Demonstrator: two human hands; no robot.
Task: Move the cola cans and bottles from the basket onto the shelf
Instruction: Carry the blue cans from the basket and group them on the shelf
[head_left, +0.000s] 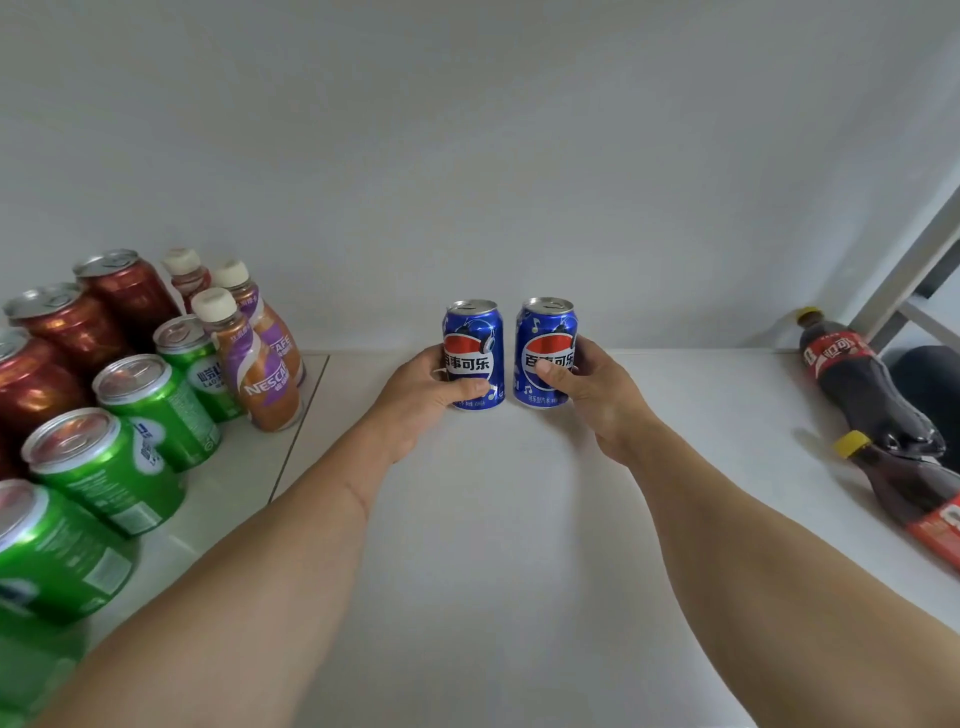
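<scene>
Soft even light, wide-angle edge distortion

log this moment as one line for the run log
left hand: grips left Pepsi can | right hand: grips right Pepsi can | both cans upright at shelf back

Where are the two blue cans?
Mid-shelf near the back wall, side by side: the left hand grips one blue can, the right hand the other.

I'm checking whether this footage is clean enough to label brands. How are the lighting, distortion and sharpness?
Head view: soft, even light with faint shadows on the shelf; both blue cola cans at centre are sharp and readable; wide-angle distortion tilts the green cans and cola bottles outward at the edges; mild glare on the red cans.
</scene>
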